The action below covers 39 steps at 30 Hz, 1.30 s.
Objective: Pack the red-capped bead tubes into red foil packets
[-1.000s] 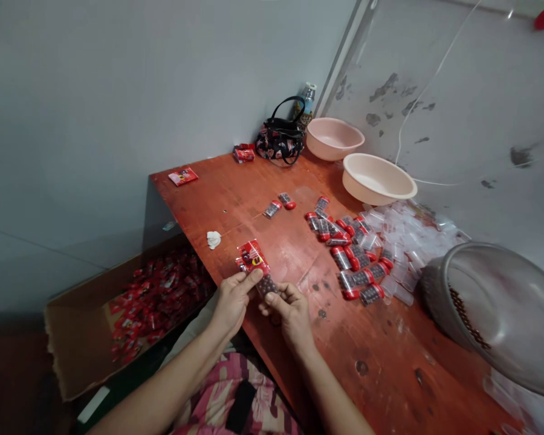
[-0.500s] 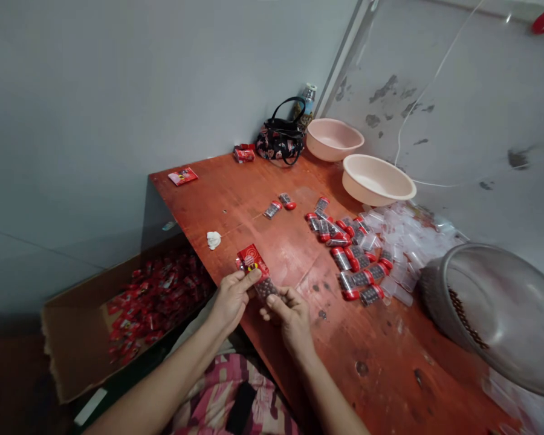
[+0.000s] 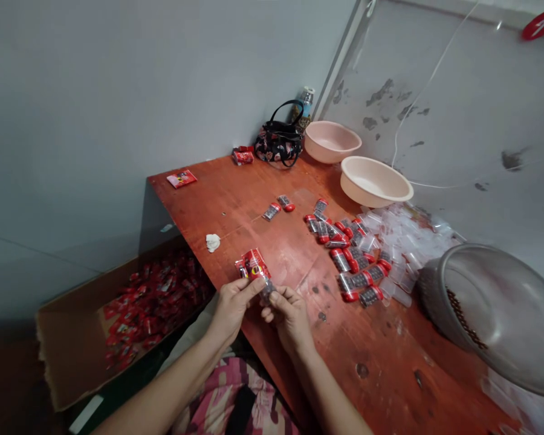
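Observation:
My left hand (image 3: 233, 309) and my right hand (image 3: 289, 317) are close together above the table's near edge. The left hand's fingers hold a red foil packet (image 3: 255, 264). A small clear tube of dark beads (image 3: 267, 290) sticks out below the packet, pinched by my right thumb and fingers. Part of the tube is hidden by those fingers. A group of similar red-capped tubes (image 3: 351, 257) lies on the orange-red wooden table (image 3: 294, 356) to the right of my hands.
A cardboard box of red packets (image 3: 152, 308) stands below the table's left edge. Loose clear plastic tubes (image 3: 408, 241) are heaped at right, beside a tilted metal basin with dark beads (image 3: 465, 319). Two pink bowls (image 3: 374, 181), a handbag (image 3: 278, 142) and a bottle (image 3: 304, 103) stand at the back.
My hands have drawn closer, and the tube now sits deeper in my right fingers, with fewer beads showing. The packet has tilted slightly. The view has shifted a little.

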Each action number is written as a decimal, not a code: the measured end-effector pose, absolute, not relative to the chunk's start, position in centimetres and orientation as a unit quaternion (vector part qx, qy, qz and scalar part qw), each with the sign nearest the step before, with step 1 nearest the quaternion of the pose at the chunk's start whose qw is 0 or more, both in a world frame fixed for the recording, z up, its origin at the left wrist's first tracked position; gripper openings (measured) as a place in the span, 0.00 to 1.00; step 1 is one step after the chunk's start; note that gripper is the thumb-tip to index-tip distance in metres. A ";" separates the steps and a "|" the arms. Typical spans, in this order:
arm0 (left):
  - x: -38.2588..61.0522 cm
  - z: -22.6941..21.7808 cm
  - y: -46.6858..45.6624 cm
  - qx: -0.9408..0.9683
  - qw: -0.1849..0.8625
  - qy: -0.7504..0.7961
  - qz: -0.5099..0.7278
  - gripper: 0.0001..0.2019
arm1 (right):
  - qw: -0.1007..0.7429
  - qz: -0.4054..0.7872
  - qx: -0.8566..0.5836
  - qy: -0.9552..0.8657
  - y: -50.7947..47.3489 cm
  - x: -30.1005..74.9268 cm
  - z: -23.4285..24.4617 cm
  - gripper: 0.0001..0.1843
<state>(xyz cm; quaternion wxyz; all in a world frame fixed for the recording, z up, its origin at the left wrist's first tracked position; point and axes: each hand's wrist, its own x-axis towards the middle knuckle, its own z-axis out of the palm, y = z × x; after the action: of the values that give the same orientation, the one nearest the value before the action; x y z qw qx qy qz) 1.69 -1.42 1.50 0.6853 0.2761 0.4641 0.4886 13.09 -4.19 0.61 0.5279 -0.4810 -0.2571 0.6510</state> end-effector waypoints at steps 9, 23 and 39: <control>2.2 1.2 -1.5 0.206 0.744 0.393 0.500 0.11 | 0.547 0.597 -0.487 -0.327 -4.3 12.6 1.1 0.12; -3.1 0.9 -2.6 0.191 0.787 0.378 0.449 0.09 | 0.383 0.615 -0.463 -0.511 -1.5 13.6 1.6 0.22; -1.0 -2.0 0.3 0.648 0.318 0.533 0.442 0.16 | 0.405 0.585 -0.529 -0.462 -2.9 14.5 0.5 0.09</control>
<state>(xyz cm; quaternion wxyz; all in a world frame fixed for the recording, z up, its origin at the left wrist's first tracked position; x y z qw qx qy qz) -1.02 0.27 -2.05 0.3178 0.6479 0.5326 0.4422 14.52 -2.92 0.46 0.4054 -0.5291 -0.4623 0.5848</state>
